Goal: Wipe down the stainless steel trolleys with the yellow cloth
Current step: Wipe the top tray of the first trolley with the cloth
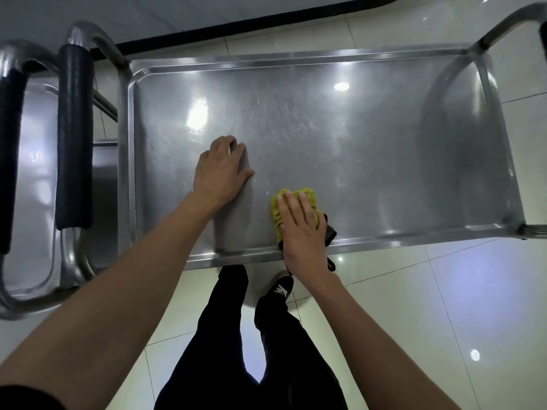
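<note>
A stainless steel trolley (370, 161) stands in front of me, its flat top shelf shiny and bare. My right hand (302, 229) presses a crumpled yellow cloth (278, 214) flat against the shelf near its front edge, fingers straight on top of it. A dark strip of the cloth sticks out to the right of the hand. My left hand (220, 170) rests on the shelf to the left of the cloth, fingers relaxed and slightly bent, holding nothing.
A second steel trolley (32, 184) stands at the left, its black-padded handle bars (74, 137) close to the first trolley's side rail. A curved steel handle (503, 28) rises at the far right. Pale floor tiles surround the trolleys; my legs stand at the front edge.
</note>
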Available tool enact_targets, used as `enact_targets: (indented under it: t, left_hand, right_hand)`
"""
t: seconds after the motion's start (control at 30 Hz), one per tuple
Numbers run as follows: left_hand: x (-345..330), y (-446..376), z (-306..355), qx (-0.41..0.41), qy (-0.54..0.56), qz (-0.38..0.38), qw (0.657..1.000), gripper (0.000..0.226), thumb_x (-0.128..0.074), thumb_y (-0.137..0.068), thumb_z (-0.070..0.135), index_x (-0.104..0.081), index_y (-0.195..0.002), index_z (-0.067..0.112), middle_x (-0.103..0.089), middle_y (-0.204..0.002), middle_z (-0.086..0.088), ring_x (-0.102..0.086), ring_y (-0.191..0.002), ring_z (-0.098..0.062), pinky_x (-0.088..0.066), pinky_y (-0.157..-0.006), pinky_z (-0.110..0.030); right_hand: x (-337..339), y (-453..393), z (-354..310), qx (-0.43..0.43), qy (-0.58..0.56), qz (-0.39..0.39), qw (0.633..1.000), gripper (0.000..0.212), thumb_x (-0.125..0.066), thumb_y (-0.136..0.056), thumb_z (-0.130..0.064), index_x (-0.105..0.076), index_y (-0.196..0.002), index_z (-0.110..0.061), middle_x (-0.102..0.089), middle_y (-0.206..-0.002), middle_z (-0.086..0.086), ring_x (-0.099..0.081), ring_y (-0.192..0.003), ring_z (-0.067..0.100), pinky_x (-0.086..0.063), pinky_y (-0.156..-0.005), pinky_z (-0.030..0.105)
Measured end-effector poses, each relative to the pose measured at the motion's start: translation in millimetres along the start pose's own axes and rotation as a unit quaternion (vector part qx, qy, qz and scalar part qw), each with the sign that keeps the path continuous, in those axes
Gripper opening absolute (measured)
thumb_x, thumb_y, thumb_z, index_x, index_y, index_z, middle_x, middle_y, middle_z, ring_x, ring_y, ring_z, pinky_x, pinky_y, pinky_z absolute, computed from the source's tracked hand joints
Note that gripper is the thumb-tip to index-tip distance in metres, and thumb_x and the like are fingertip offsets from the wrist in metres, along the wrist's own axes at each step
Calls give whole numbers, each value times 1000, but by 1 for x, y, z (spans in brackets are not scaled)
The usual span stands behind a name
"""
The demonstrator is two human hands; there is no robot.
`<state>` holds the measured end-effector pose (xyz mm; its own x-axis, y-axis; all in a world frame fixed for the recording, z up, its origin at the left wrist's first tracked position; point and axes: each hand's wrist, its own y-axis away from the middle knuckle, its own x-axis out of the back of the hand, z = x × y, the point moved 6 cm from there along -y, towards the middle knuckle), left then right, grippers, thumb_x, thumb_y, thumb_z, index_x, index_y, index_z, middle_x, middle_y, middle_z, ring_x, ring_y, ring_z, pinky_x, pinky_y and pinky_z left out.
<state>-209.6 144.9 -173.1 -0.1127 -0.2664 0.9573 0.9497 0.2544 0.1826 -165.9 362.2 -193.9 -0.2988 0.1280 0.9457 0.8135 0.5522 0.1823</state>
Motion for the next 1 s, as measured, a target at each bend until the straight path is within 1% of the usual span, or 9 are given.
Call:
enact_targets:
  t: [0.1,0.2,0.27,0.43,0.6,0.7,0.77,0.87,1.0]
  left_hand:
    - [-3,3,-2,-8,-19,-3,1000,59,-55,-95,49,-44,-142,15,-40,-148,-6,-27,-141,-30,-35,-106,-52]
    - [-4,2,-6,-2,-28,-13,1000,58,-53,-94,53,-42,-142,22,-38,-150,-1,-25,-142,-31,-31,-105,-57]
    - [-4,-2,-12,-4,-24,-22,999,59,-52,-94,55,-41,-144,24,-36,-152,0,-24,-143,-31,-31,-105,-56]
    - [-5,-11,-18,-10,-40,-35,999,63,-47,-96,57,-35,-150,28,-29,-159,2,-20,-148,-28,-29,-107,-54]
    - [-9,-15,-20,-16,-45,-45,998,62,-53,-95,53,-36,-149,28,-29,-159,1,-20,-149,-29,-26,-105,-54]
    - [-10,-13,-20,-24,-35,-34,999,62,-56,-94,49,-40,-149,26,-30,-160,-1,-22,-149,-31,-26,-106,-56]
    - [-10,-12,-24,-45,-33,-25,998,62,-56,-94,49,-40,-149,24,-29,-161,-1,-21,-150,-32,-28,-106,-58]
    - [-10,-10,-30,-76,-39,-29,996,65,-59,-92,49,-39,-149,25,-27,-162,0,-20,-151,-29,-31,-104,-56]
    - [-16,-8,-29,-62,-51,-65,995,66,-53,-95,52,-30,-153,30,-16,-166,5,-9,-153,-25,-25,-108,-53]
  right_hand:
    - [5,-36,-8,0,-7,6,1000,77,-58,-90,-12,-21,-155,-29,-14,-165,-8,-7,-153,20,-22,-114,50]
    - [12,-80,-17,-4,-16,8,1000,70,-54,-93,-13,-22,-154,-29,-16,-164,-7,-7,-153,20,-23,-114,52]
    - [16,-113,-23,-9,-21,9,1000,65,-50,-96,-15,-23,-154,-28,-17,-164,-7,-7,-153,20,-22,-113,51]
    - [27,-201,-33,-27,-19,16,999,61,-43,-100,-16,-21,-155,-28,-13,-165,-8,-4,-153,19,-17,-113,47]
    - [41,-287,-43,-24,-14,21,999,58,-37,-101,-15,-21,-156,-25,-14,-165,-5,-6,-153,21,-15,-116,48]
    - [51,-331,-47,-20,-13,24,999,58,-36,-100,-14,-22,-156,-25,-14,-165,-5,-6,-153,21,-17,-116,48]
    - [54,-343,-47,-19,-11,32,999,59,-36,-100,-14,-21,-156,-26,-12,-165,-6,-4,-153,21,-17,-116,48]
    - [51,-333,-45,-8,-16,36,999,57,-34,-102,-17,-20,-157,-26,-12,-166,-6,-4,-153,20,-16,-116,47]
    - [45,-294,-41,3,-22,33,999,57,-35,-103,-20,-20,-157,-27,-12,-166,-6,-5,-153,20,-17,-117,47]
